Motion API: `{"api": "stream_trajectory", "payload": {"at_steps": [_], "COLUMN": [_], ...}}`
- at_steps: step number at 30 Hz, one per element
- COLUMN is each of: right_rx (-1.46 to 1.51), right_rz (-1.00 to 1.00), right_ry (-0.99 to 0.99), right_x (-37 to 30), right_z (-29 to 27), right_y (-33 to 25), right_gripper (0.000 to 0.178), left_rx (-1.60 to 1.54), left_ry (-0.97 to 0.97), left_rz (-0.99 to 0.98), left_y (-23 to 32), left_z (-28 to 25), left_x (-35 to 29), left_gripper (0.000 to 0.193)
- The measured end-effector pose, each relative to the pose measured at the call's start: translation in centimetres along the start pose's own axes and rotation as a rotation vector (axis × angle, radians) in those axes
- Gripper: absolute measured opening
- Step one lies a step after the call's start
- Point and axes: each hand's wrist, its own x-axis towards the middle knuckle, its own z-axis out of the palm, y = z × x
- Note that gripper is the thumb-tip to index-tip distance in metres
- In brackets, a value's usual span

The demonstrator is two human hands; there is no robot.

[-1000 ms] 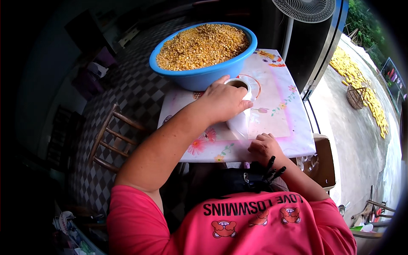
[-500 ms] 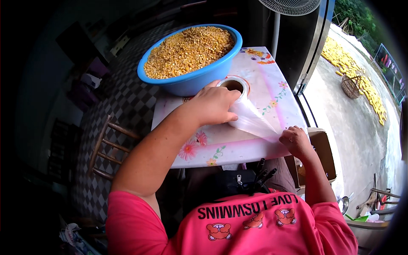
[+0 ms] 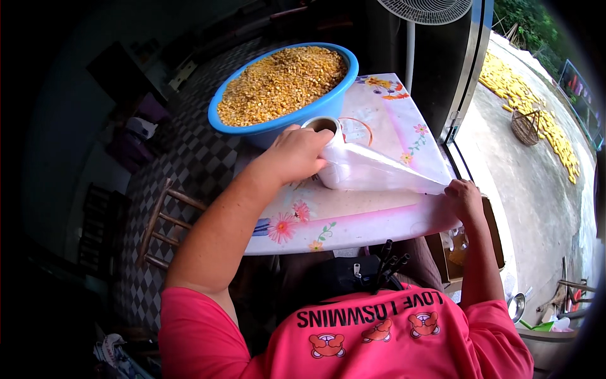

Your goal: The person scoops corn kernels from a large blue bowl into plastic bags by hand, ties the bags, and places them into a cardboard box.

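A roll of clear plastic film stands upright on the table, its brown cardboard core facing up. My left hand is wrapped round the roll's left side, thumb over the front and fingers at the core's rim. From the roll a stretched sheet runs rightward, narrowing to a bunched end. That end is pinched in my right hand, closed at the table's right edge. Just behind the roll sits a blue basin heaped with yellow corn kernels.
The flower-patterned tablecloth covers the table. An open cardboard box stands below its right edge, and a wooden chair is to the left. A white fan rises behind. Outside lie corn cobs and a wicker basket.
My right hand has moved right, drawing out a longer stretch of film. My left hand and the roll have shifted left and a little nearer.
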Motion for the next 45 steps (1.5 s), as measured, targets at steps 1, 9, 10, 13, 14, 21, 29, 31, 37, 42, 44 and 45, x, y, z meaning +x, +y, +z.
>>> {"api": "stream_trajectory", "payload": {"at_steps": [1, 9, 10, 13, 14, 21, 29, 31, 37, 42, 44, 45], "right_rx": [-0.05, -0.129, -0.13, -0.142, -0.164, 0.218, 0.697, 0.704, 0.705, 0.846, 0.882, 0.853], "right_rz": [0.014, 0.092, 0.089, 0.089, 0.039, -0.258, -0.553, -0.604, -0.459, -0.244, -0.191, -0.169], "right_ry": [0.046, 0.13, 0.133, 0.118, 0.12, 0.232, -0.293, -0.452, -0.697, -0.718, -0.706, -0.686], "right_x": [0.0, 0.1, 0.1, 0.1, 0.0, -0.4, 3.9, 4.6, 4.6, 3.8, 3.5, 3.3], "right_z": [-0.2, 0.0, 0.2, 0.5, 0.5, -0.6, -0.1, 1.0, 1.8, 1.3, 1.3, 1.6], "right_y": [0.0, 1.3, 1.3, 1.0, 0.6, -5.5, -16.5, -18.2, -19.5, -19.9, -19.9, -19.8], "right_gripper": [0.009, 0.012, 0.012, 0.011, 0.012, 0.05, 0.069, 0.067, 0.041, 0.021, 0.018, 0.018], "left_rx": [-0.025, -0.097, -0.067, -0.073, -0.074, -0.139, -0.133, -0.165, -0.129, -0.152, -0.176, -0.185], "left_ry": [-0.013, 0.015, 0.02, 0.044, 0.047, 0.038, 0.089, 0.225, 0.21, 0.258, 0.279, 0.288], "left_rz": [-0.02, -0.088, -0.109, -0.151, -0.152, -0.082, 0.108, 0.19, 0.105, 0.07, 0.067, 0.06], "left_y": [-0.2, -0.3, 0.0, 0.7, 0.7, 0.6, 0.8, 0.7, 0.4, 0.3, 0.3, 0.3], "left_z": [0.0, -0.2, -0.3, 0.1, 0.3, -0.1, -0.1, 0.6, 0.8, 1.3, 1.5, 1.6], "left_x": [0.0, 0.0, 0.0, 0.2, 0.2, -1.6, -5.3, -5.7, -6.3, -6.4, -6.3, -6.3], "left_gripper": [0.026, 0.028, 0.032, 0.035, 0.035, 0.031, 0.03, 0.03, 0.027, 0.027, 0.028, 0.028]}}
